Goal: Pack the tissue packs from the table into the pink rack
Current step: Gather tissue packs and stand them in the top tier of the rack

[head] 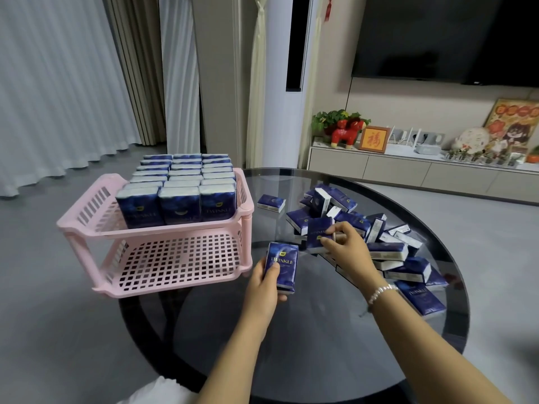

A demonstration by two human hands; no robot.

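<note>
Beside pink rack [163, 228], left hand [262, 282] gripping upright tissue pack [282, 266], right hand [347, 246] pinching another

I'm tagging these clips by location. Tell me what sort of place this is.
Most likely a home living room. A large dark television hangs on the wall above a low media cabinet holding a red animal figurine and a framed picture, and long curtains reach the floor.

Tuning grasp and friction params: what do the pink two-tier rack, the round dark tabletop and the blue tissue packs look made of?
Pink two-tier rack: looks like moulded plastic, matt, with slotted walls and grid floors.
Round dark tabletop: apparently tinted glass; glossy, reflective, its base shows through.
Blue tissue packs: likely soft printed plastic film, slight sheen; the one the left hand holds looks the same.
</note>
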